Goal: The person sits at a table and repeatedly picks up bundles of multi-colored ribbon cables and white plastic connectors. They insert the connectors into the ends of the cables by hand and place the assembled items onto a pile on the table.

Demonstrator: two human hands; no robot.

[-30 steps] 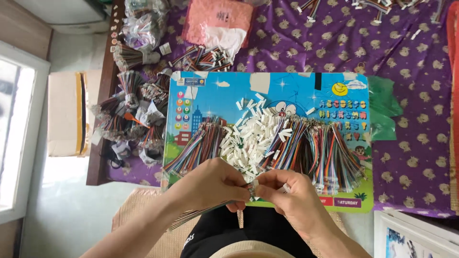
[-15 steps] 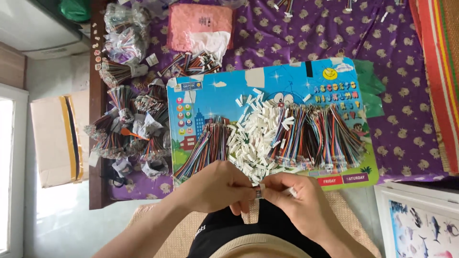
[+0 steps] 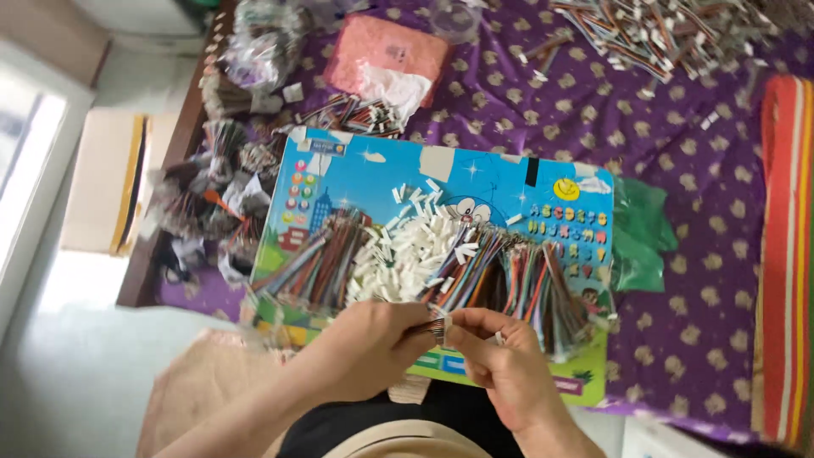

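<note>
Purple patterned cloth point(image 3: 678, 195) covers the worktop in front of me, and on it lies a bright cartoon-printed board point(image 3: 475, 182) that I use as a tray, so the small parts stay on one smooth, pale surface where I can see them. At the board's middle sits a heap of white plastic connector housings point(image 3: 407, 254), close enough that I can pick one without stretching. Fanned on either side of the heap are bundles of multicoloured wires: one bundle point(image 3: 309, 263) to its left, a wider spread point(image 3: 526, 280) to its right, laid with their ends towards me, which puts those ends just beside my fingers. My left hand point(image 3: 365, 348) is closed in a pinch on a small group of thin wires point(image 3: 434, 326), holding them steady near the board's near edge. My right hand point(image 3: 496, 360) meets it there, thumb and forefinger pressed onto the tip of that same group, where a small white piece seems to sit; I cannot tell whether it is fully seated. The two hands touch at that point, low over the board, so anything dropped lands on it and not in my lap. Off to the left, by the worktop's edge, lie bagged wire bundles point(image 3: 212, 195), and further back a pink packet point(image 3: 386, 51). More loose connector leads point(image 3: 661, 34) lie at the far right corner, a green plastic bag point(image 3: 640, 233) just beside the board, and a striped cloth point(image 3: 784, 254) along the right edge.
</note>
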